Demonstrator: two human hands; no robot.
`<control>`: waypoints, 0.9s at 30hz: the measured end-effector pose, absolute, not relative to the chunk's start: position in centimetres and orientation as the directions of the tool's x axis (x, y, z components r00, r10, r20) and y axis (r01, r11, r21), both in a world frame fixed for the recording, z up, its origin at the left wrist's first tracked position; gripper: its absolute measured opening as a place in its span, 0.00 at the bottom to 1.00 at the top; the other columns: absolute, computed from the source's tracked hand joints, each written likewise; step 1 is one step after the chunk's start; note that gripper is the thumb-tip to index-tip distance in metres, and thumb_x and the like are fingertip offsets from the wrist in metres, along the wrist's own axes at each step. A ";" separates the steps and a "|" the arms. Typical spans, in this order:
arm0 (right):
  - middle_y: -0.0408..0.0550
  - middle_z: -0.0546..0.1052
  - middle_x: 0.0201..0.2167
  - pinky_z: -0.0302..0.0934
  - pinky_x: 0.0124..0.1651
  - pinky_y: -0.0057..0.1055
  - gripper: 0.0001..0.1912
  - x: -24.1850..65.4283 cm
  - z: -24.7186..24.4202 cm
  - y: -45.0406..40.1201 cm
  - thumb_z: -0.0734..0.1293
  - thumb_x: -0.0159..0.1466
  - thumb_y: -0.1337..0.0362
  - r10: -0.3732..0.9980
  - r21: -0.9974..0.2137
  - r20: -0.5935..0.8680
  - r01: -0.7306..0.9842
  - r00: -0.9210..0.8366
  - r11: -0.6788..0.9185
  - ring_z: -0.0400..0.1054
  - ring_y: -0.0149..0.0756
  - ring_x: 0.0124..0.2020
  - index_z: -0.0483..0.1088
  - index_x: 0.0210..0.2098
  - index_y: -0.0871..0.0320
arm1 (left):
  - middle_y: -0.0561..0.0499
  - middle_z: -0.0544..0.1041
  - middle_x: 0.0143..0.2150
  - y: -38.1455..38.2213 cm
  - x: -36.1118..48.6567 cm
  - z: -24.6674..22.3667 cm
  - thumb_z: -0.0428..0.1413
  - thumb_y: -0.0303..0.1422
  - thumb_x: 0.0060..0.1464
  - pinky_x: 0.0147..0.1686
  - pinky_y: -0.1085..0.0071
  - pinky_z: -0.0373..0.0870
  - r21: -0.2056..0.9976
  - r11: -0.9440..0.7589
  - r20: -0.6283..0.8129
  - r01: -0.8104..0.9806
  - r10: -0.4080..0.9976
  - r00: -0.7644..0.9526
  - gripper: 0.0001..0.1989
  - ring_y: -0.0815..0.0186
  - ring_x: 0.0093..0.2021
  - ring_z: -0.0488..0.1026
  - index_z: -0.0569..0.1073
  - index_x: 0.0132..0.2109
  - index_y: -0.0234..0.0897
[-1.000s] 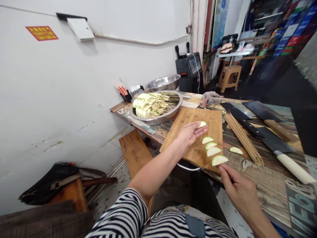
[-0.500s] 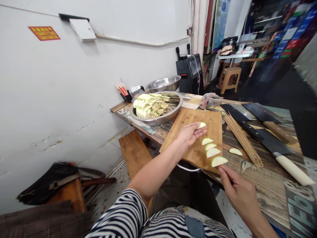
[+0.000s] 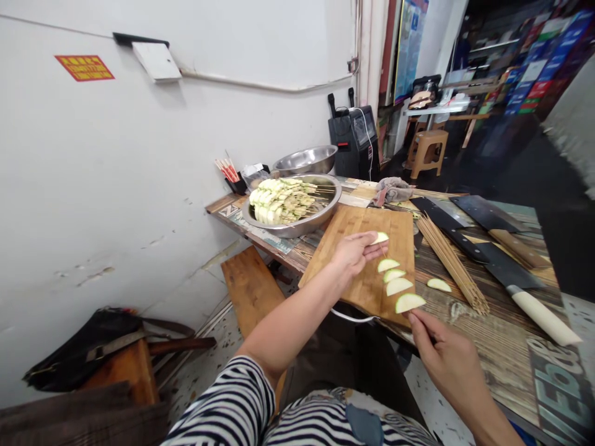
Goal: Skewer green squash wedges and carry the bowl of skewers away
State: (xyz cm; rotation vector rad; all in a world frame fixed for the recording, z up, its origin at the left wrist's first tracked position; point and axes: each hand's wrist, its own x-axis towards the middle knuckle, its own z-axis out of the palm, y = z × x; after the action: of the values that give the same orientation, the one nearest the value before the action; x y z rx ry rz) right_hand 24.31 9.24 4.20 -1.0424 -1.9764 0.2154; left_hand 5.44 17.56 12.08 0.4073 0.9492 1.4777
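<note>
My left hand is closed on a pale half-moon zucchini slice above the cutting board. My right hand grips the near end of a skewer, mostly hidden by its fingers and the slices. Several green-edged slices are spaced along that skewer, the nearest a large zucchini slice just beyond my right fingertips. The skewer's far end reaches the slice in my left fingers; whether it pierces that one I cannot tell. A loose zucchini slice lies on the table, right of the board.
Behind the board, a steel basin holds many skewered slices; another steel bowl stands behind it. A bundle of bare skewers lies at the right. Beyond it are cleavers, one with a white handle. A crumpled cloth lies at the back.
The whole view has shifted slightly. Both hands keep their grips, and the slices along the skewer look the same.
</note>
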 end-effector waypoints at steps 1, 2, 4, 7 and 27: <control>0.50 0.80 0.28 0.64 0.26 0.26 0.16 24.3 4.3 9.2 0.59 0.67 0.59 0.753 -0.517 0.599 0.587 -0.272 0.623 0.75 0.36 0.24 0.76 0.37 0.61 | 0.38 0.79 0.36 17.5 5.5 12.1 0.52 0.18 0.57 0.50 0.56 0.72 0.752 0.120 -0.292 -0.648 0.942 -0.165 0.05 0.60 0.35 0.79 0.72 0.34 0.24; 0.49 0.80 0.28 0.64 0.25 0.26 0.17 24.3 4.4 9.2 0.59 0.67 0.58 0.768 -0.535 0.581 0.585 -0.269 0.610 0.75 0.36 0.24 0.76 0.37 0.60 | 0.38 0.79 0.36 17.4 5.6 12.2 0.52 0.18 0.58 0.50 0.56 0.72 0.754 0.126 -0.297 -0.645 0.941 -0.164 0.05 0.60 0.34 0.79 0.71 0.34 0.24; 0.49 0.80 0.28 0.63 0.25 0.26 0.17 24.2 4.6 9.3 0.59 0.67 0.57 0.791 -0.567 0.552 0.577 -0.264 0.588 0.75 0.36 0.25 0.76 0.36 0.59 | 0.39 0.78 0.35 17.3 5.8 12.3 0.52 0.18 0.57 0.50 0.57 0.72 0.758 0.133 -0.300 -0.639 0.940 -0.161 0.05 0.61 0.33 0.79 0.71 0.34 0.25; 0.48 0.80 0.27 0.62 0.24 0.24 0.17 23.8 4.9 9.5 0.59 0.66 0.57 0.815 -0.606 0.514 0.559 -0.266 0.565 0.74 0.34 0.24 0.77 0.35 0.59 | 0.42 0.78 0.33 17.3 6.1 12.2 0.52 0.19 0.57 0.50 0.56 0.72 0.766 0.131 -0.298 -0.629 0.940 -0.168 0.05 0.63 0.31 0.78 0.70 0.33 0.27; 0.47 0.78 0.23 0.60 0.23 0.24 0.17 22.0 5.1 9.2 0.59 0.66 0.57 0.820 -0.659 0.525 0.500 -0.227 0.561 0.71 0.33 0.20 0.76 0.33 0.60 | 0.44 0.77 0.30 16.6 7.2 12.2 0.49 0.24 0.62 0.43 0.64 0.72 0.777 -0.030 -0.179 -0.628 0.947 -0.266 0.10 0.65 0.31 0.77 0.69 0.31 0.28</control>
State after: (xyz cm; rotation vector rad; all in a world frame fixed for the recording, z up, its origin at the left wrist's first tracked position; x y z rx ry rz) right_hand 22.05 9.17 5.14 -1.0722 -1.8891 0.4440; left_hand 7.15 16.61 12.20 0.4700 0.9335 1.6163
